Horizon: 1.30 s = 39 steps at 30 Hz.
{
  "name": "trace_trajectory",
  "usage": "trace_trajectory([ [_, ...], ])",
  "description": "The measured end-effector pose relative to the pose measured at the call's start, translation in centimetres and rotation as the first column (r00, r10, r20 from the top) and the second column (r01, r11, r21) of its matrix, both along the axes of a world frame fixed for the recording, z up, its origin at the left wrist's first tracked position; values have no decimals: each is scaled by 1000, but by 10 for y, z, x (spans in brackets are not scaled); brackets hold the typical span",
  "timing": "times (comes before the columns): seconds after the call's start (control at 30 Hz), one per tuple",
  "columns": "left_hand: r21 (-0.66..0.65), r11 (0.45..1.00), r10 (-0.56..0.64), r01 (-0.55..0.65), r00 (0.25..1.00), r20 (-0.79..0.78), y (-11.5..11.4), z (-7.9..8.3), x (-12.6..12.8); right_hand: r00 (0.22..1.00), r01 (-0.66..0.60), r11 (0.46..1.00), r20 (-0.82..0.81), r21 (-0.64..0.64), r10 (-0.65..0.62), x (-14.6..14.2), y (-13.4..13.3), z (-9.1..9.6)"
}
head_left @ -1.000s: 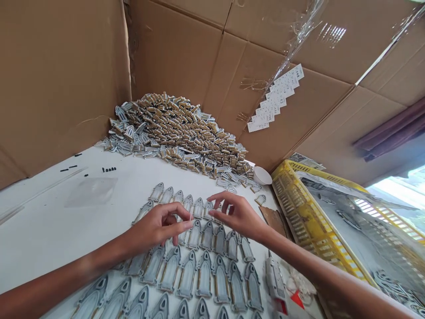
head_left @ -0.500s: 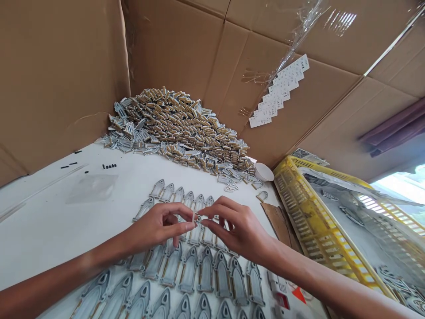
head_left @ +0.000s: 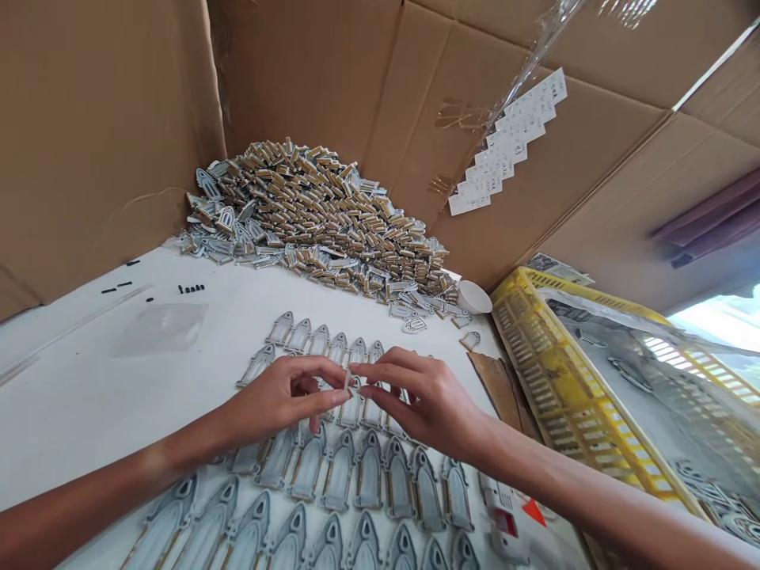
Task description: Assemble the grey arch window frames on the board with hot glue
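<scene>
A small, narrow whitish strip [head_left: 347, 378] stands on edge between the thumb and forefinger of my left hand [head_left: 297, 392], which is closed in a pinch. From the other side, my right hand [head_left: 416, 392] brings its bent forefinger and thumb up against the strip. What lies between those right fingertips is too small to make out. Below and around both hands, grey arch-shaped pieces [head_left: 338, 473] with pointed tops lie in rows on the white table [head_left: 71, 419]. Larger ones fill the near rows, and my hands cover part of the middle rows.
A big heap of small arched pieces [head_left: 332, 214] rests against the cardboard wall [head_left: 309, 71]. Beside it is a white bowl [head_left: 473, 298]. A yellow crate [head_left: 552, 380] stands at right, near a white-and-red device [head_left: 504, 522]. At left lie a clear bag [head_left: 157, 328] and small black bits [head_left: 191, 289].
The camera view has shifted slightly. Both hands keep nearly the same pose around the strip, with the right forefinger a little higher.
</scene>
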<state>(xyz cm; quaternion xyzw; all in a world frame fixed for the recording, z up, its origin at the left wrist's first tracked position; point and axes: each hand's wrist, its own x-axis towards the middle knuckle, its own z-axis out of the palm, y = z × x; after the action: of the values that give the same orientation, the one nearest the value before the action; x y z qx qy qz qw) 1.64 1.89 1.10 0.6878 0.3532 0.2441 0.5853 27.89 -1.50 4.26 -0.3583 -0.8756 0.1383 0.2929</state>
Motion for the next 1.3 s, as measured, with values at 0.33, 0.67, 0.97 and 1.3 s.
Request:
trace_trajectory([
  [0.33, 10, 1000, -5, 5, 1000, -8, 0, 2, 1, 999, 36, 999, -6, -25, -36, 0, 0, 1],
  [0.67, 21, 998, -64, 65, 998, -23, 1, 1, 0, 998, -36, 987, -63, -158, 26, 2, 7, 6],
  [0.97, 2, 999, 46, -46, 999, -13, 3, 0, 0, 991, 4, 977, -130, -213, -32, 2, 8, 15],
  [1.3, 34, 981, 192, -193, 981, 28, 15, 0, -4, 908, 264, 862, -190, -432, -373, 35, 44, 12],
])
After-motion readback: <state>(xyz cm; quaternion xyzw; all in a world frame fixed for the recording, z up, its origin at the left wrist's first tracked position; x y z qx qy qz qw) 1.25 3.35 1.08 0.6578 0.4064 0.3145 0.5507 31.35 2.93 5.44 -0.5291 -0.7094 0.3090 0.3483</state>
